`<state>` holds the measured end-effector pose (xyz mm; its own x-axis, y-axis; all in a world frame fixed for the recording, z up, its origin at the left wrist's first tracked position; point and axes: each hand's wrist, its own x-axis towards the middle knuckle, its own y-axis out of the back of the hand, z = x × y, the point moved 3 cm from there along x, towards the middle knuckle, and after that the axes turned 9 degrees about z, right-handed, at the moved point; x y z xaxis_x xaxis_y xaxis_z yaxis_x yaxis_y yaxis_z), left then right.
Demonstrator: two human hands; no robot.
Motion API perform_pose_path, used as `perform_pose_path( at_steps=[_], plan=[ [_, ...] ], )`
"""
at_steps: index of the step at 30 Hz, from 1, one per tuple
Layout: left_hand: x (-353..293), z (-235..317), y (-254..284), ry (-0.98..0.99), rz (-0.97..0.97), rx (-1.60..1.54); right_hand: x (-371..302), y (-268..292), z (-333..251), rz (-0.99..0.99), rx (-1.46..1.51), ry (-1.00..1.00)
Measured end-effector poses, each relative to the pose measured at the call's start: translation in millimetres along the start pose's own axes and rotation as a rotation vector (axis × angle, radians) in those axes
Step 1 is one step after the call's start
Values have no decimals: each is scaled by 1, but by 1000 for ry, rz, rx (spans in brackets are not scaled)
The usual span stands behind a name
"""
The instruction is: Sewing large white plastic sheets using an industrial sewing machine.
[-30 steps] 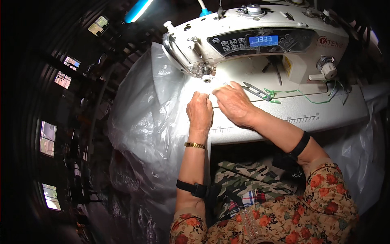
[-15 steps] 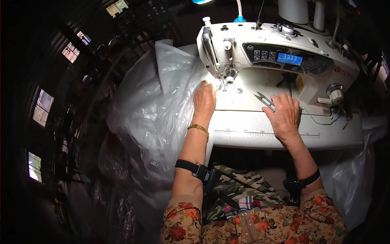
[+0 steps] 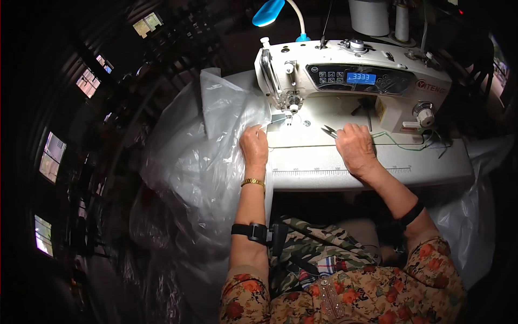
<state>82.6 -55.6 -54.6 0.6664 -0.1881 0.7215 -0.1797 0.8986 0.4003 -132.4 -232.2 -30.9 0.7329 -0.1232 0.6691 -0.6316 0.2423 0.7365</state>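
Observation:
My left hand (image 3: 254, 146) is closed on the edge of a clear plastic sheet (image 3: 226, 129), just left of the needle area. The sheet spreads away to the left and hangs off the table. What lies right under the fingertips is hidden. In my right hand (image 3: 355, 147) is a pair of thread snips (image 3: 329, 131), blades pointing left toward the needle. Both hands are over the bed of a white sewing machine (image 3: 324, 146). Its presser foot (image 3: 289, 120) sits between the left hand and the snips.
A blue-headed lamp (image 3: 268, 13) lights the machine from behind. White thread cones (image 3: 370, 17) stand at the back right. Green thread (image 3: 399, 144) trails over the bed beside the handwheel (image 3: 424, 114). More plastic hangs at the right. Camouflage cloth (image 3: 318, 243) lies across my lap.
My left hand has drawn away from the needle, back and to the left, with the plastic. My right hand has closed around the snips. The view has shifted slightly.

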Motion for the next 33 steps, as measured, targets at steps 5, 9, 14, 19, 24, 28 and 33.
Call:
perform_pose_path(
  at_steps=[5, 9, 14, 19, 24, 28, 33],
  plan=[
    [-3, 8, 9, -16, -28, -8, 11, -3, -13, 5, 70, 92],
    [-5, 2, 6, -5, -27, -39, 22, -23, -45, 70, 388, -68],
    [-3, 2, 4, 12, -43, -23, 48, -37, -62, -123, 350, -200],
    [-3, 1, 4, 5, -14, -65, 54, -42, -71, -124, 349, -112],
    [-3, 1, 7, 19, -7, -65, 63, -49, -78, -34, 300, -114],
    [-5, 3, 5, 16, -14, -70, 68, -61, -80, -22, 261, -115],
    [-4, 2, 4, 8, -11, -49, 75, -69, -84, -53, 304, -157]
  ],
)
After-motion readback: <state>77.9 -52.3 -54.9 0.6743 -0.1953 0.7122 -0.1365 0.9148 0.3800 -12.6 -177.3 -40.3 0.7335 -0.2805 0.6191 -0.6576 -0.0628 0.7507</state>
